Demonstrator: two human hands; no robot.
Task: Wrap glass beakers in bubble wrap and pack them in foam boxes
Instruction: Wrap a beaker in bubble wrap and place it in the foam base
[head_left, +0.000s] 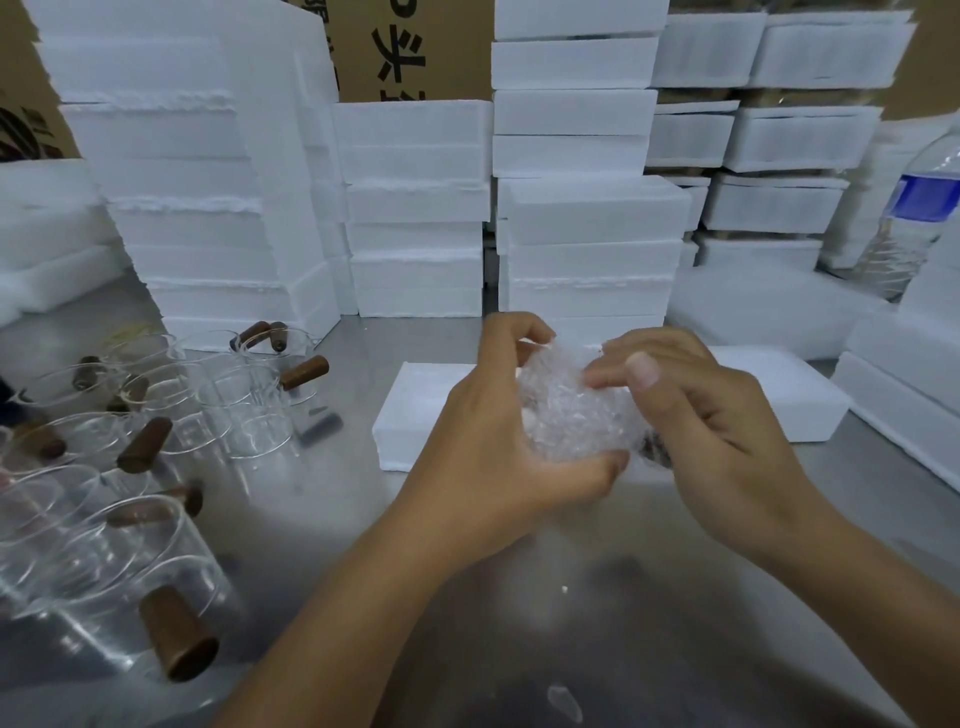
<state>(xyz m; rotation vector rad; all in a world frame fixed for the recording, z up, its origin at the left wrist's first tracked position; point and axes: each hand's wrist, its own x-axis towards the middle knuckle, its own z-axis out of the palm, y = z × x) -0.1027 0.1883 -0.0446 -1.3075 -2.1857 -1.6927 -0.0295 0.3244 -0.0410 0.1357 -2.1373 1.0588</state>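
Bubble-wrapped beaker (569, 410) fills the grip between left hand (493, 431) and right hand (722, 431).

Two hands (485, 431) (727, 436), one bubble-wrapped bundle (571, 415), one water bottle (919, 208)

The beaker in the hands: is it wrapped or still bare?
Wrapped: bubble wrap covers it nearly all round, gripped by the left hand and right hand; only a dark bit shows at its lower right.
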